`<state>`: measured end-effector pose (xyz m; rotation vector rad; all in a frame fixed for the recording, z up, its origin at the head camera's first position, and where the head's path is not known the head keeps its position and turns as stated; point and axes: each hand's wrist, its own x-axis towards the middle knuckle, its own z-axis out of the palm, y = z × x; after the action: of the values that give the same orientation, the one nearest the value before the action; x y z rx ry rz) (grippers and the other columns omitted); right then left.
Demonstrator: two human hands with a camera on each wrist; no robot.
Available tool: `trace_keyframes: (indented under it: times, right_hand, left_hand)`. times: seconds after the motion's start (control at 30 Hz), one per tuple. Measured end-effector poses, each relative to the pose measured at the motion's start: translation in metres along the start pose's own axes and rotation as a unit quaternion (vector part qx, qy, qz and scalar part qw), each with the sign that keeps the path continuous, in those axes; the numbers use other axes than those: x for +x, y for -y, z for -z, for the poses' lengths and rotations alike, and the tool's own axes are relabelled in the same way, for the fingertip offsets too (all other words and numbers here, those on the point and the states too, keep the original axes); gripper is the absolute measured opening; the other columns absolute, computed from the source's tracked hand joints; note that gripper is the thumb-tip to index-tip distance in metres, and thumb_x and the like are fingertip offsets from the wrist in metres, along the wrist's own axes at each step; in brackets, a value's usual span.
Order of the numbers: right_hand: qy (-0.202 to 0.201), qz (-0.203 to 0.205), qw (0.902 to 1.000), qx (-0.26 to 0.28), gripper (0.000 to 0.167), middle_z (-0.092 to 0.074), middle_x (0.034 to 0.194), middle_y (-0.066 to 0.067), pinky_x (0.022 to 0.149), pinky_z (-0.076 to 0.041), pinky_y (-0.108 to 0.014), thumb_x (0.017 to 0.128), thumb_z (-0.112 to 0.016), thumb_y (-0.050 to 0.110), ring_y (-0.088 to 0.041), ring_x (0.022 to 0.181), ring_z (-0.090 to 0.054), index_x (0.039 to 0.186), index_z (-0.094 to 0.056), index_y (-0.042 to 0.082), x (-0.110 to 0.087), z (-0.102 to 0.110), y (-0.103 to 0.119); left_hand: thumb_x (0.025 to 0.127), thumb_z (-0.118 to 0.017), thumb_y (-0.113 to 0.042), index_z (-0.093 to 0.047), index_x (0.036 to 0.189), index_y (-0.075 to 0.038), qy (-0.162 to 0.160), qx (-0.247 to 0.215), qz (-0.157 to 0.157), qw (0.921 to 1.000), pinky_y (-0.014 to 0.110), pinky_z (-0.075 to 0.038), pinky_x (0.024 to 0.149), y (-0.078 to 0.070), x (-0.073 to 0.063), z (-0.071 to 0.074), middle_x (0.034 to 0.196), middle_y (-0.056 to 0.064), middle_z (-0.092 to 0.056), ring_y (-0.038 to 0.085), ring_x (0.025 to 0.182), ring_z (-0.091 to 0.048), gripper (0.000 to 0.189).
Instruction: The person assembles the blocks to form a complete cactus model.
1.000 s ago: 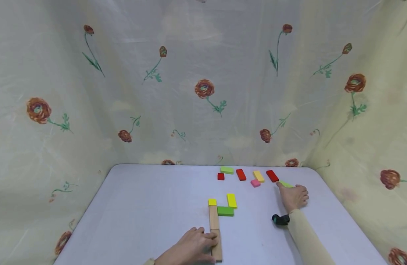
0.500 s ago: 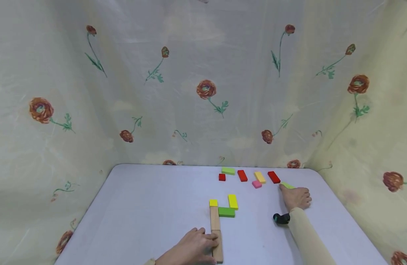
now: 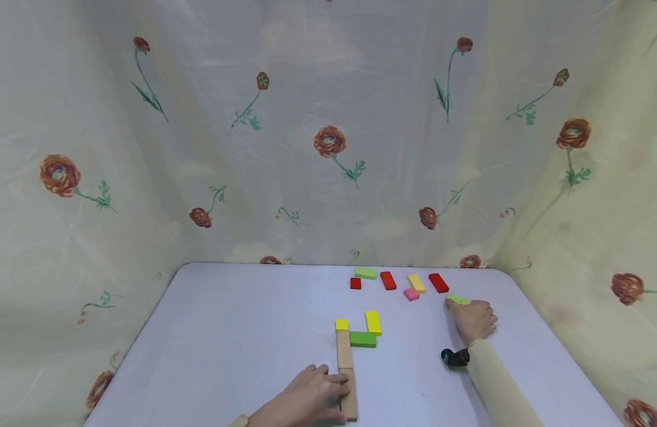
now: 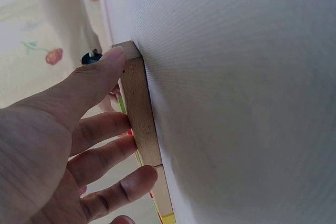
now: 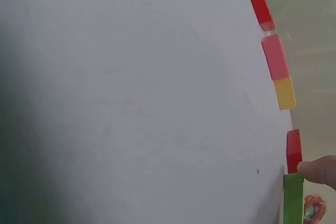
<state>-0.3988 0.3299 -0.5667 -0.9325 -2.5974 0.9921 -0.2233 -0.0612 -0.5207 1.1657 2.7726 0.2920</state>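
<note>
In the head view, my left hand is at the near wooden block, which stands in line with a second wooden block. The left wrist view shows its thumb on the near end of that block and fingertips against its side. A small yellow block caps the row's far end. A green block lies to the right, with a longer yellow block beyond it. At the far right my right hand holds a light green block; its thumb touches one end, other fingers partly hidden.
Along the back of the white table lie a light green block, red blocks, a pale yellow block and a pink block. Flowered cloth hangs behind and beside the table.
My right hand and the light green block have shifted slightly nearer, away from the red block beside it. My left hand stays at the wooden block. The head view sways slightly.
</note>
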Motion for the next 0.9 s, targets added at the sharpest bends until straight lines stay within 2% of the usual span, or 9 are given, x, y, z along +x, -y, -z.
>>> trace_keyframes:
  times: [0.2, 0.43, 0.57, 0.7, 0.9]
  right_hand:
    - [0.023, 0.02, 0.9995, -0.004, 0.075, -0.04, 0.114, -0.028, 0.086, -0.024, -0.053, 0.079, -0.062, 0.049, -0.042, 0.106, -0.031, 0.124, -0.039, -0.007, -0.015, 0.002, 0.005]
    - [0.059, 0.077, 0.995, -0.023, 0.073, -0.041, 0.116, -0.028, 0.085, -0.023, -0.055, 0.076, -0.067, 0.047, -0.044, 0.108, -0.03, 0.125, -0.044, -0.003, -0.037, 0.0, 0.013]
    - [0.078, 0.122, 0.9888, -0.035, 0.068, -0.043, 0.119, -0.026, 0.085, -0.023, -0.055, 0.075, -0.07, 0.042, -0.043, 0.107, -0.032, 0.126, -0.049, 0.002, -0.049, -0.006, 0.018]
    - [0.113, 0.166, 0.9784, -0.047, 0.065, -0.043, 0.125, -0.024, 0.084, -0.024, -0.055, 0.076, -0.07, 0.04, -0.042, 0.107, -0.033, 0.128, -0.05, 0.006, -0.06, -0.009, 0.025]
    - [0.145, 0.182, 0.9722, -0.028, 0.064, -0.047, 0.124, -0.019, 0.086, -0.027, -0.053, 0.075, -0.073, 0.035, -0.037, 0.108, -0.033, 0.127, -0.051, 0.007, -0.073, -0.016, 0.035]
  left_hand:
    - [0.072, -0.062, -0.06, -0.062, 0.115, -0.033, -0.002, 0.01, 0.004, 0.9999, 0.021, -0.037, 0.063, -0.001, 0.0, 0.001, 0.123, -0.017, -0.055, 0.001, 0.076, -0.045, 0.051]
    - [0.072, -0.062, -0.059, -0.062, 0.116, -0.033, 0.005, -0.001, 0.009, 0.9999, 0.023, -0.039, 0.064, -0.001, 0.001, 0.0, 0.123, -0.017, -0.055, 0.001, 0.078, -0.046, 0.051]
    - [0.071, -0.063, -0.058, -0.063, 0.115, -0.032, 0.001, -0.005, 0.007, 1.0, 0.023, -0.04, 0.065, -0.001, 0.002, -0.002, 0.122, -0.017, -0.056, 0.001, 0.079, -0.047, 0.051]
    - [0.071, -0.063, -0.058, -0.063, 0.115, -0.032, 0.003, -0.01, 0.011, 0.9999, 0.024, -0.041, 0.067, 0.0, 0.002, -0.002, 0.122, -0.017, -0.056, 0.002, 0.082, -0.049, 0.051]
    - [0.071, -0.062, -0.059, -0.063, 0.114, -0.033, 0.006, -0.008, 0.014, 0.9999, 0.022, -0.039, 0.065, 0.0, 0.002, -0.002, 0.122, -0.018, -0.056, 0.001, 0.078, -0.046, 0.051]
